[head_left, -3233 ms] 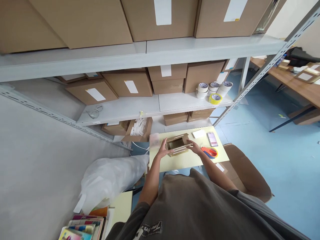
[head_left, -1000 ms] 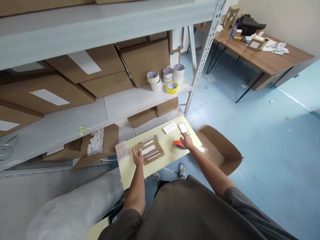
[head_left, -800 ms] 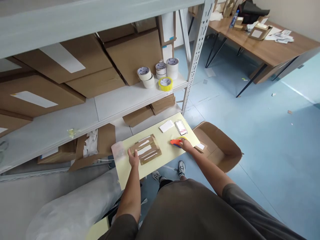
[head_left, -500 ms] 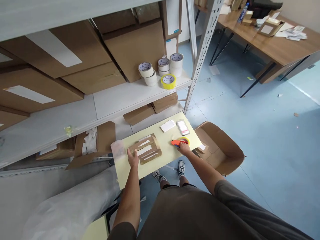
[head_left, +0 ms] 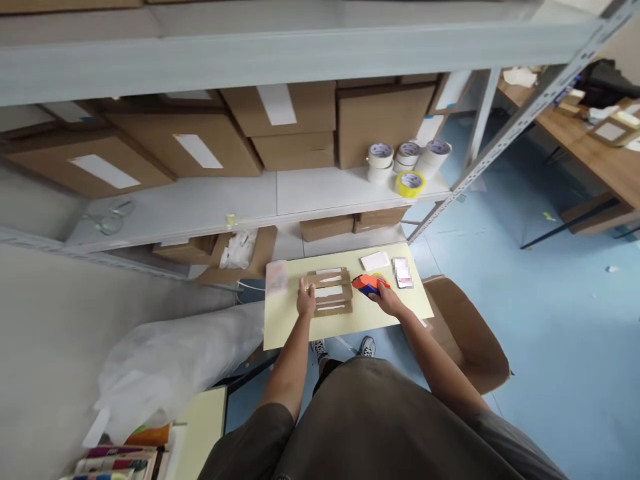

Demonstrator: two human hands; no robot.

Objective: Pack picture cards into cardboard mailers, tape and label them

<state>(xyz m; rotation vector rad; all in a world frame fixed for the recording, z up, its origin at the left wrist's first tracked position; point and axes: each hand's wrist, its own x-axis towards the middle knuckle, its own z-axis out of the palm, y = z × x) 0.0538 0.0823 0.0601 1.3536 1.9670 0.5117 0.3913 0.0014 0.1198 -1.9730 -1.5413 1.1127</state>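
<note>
My left hand [head_left: 306, 300] grips the left edge of a small, flattish cardboard box [head_left: 346, 293], thumb on top. The box lies on a pale yellow table [head_left: 285, 327] and has torn white paper strips across its upper side. In my right hand [head_left: 389, 301] is an orange and blue tape dispenser [head_left: 367, 285], its front end just off the box's right side. Part of a yellow tape roll shows behind it. Beyond the dispenser lie a stack of white cards [head_left: 375, 261] and a partly blurred white and pink item [head_left: 403, 273].
White tape rolls [head_left: 380, 163] and a yellow tape roll [head_left: 410, 184] stand on the shelf [head_left: 320, 190] above the table, beside large cartons [head_left: 385, 123]. An open carton [head_left: 465, 327] sits on the floor at the right. A wrapped white bundle [head_left: 190, 347] lies at the left.
My view has swung left and shows more of the shelving. The tape dispenser in my right hand has come up and closer to the box. My left hand stays on the box's left edge.
</note>
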